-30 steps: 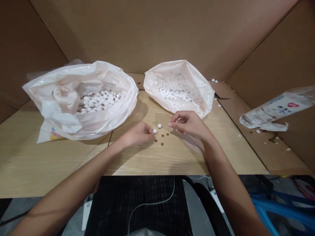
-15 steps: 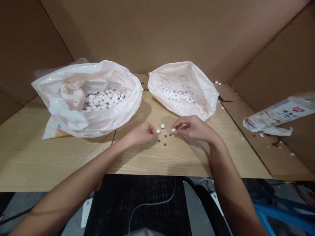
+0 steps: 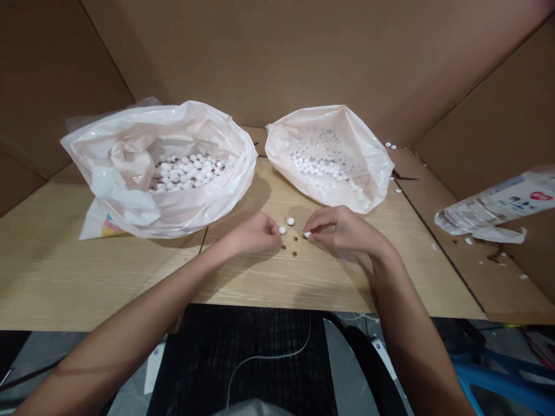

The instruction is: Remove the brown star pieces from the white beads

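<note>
My left hand (image 3: 260, 232) is closed in a pinch, with a small white ball (image 3: 282, 230) at its fingertips. Across from it, my right hand (image 3: 342, 228) pinches a second white ball (image 3: 307, 234), right beside or over a tiny brown star-shaped piece that it partly hides. A third white ball (image 3: 290, 221) lies loose on the table between the hands. Several more brown star-shaped pieces (image 3: 294, 254) are scattered just in front of the fingertips.
At the left stands an open white plastic bag (image 3: 208, 214) of white balls mixed with brown pieces. Another open bag (image 3: 377, 167) of white balls is behind my right hand. A clear bottle (image 3: 472, 211) lies at the right, near cardboard walls (image 3: 277, 58) and scraps.
My right hand has brought its ball slightly nearer, down to a brown star-shaped piece. The left hand stays in place. The whole view has shifted a little.
</note>
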The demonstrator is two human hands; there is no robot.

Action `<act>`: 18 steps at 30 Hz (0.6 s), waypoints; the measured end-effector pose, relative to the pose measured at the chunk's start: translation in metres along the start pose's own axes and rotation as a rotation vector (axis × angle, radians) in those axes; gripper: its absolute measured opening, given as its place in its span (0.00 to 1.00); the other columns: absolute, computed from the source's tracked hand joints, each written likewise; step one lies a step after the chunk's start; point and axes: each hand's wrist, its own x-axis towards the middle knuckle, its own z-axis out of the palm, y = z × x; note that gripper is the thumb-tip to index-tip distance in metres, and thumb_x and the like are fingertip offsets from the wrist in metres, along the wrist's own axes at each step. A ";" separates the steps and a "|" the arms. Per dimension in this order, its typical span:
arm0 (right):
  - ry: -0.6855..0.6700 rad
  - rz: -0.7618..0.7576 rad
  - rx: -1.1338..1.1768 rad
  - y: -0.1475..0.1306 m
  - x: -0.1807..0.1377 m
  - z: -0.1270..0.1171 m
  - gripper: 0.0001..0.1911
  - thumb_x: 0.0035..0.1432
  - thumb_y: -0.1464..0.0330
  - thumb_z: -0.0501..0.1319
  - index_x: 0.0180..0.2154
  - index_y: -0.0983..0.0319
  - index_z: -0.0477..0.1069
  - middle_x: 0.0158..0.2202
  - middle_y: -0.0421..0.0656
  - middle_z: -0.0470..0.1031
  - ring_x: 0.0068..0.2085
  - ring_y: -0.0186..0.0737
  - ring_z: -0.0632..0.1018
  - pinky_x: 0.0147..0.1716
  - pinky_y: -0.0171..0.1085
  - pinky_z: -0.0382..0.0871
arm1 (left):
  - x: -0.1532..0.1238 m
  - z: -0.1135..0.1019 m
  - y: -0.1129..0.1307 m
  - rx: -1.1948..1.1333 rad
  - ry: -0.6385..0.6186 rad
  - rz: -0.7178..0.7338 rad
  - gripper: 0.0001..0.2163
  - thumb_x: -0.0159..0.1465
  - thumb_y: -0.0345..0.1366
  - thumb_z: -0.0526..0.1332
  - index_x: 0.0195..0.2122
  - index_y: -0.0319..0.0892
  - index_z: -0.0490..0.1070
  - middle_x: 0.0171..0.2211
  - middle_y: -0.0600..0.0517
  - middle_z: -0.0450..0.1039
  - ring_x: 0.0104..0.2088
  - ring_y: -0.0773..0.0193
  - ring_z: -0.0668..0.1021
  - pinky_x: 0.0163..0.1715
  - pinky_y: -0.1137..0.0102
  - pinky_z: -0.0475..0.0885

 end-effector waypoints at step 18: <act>-0.019 -0.028 -0.036 0.005 0.001 0.003 0.07 0.51 0.74 0.60 0.30 0.64 0.77 0.32 0.42 0.77 0.33 0.34 0.76 0.33 0.33 0.68 | 0.002 0.001 -0.003 0.038 -0.003 -0.002 0.12 0.51 0.40 0.55 0.29 0.39 0.75 0.28 0.50 0.77 0.22 0.76 0.68 0.23 0.76 0.57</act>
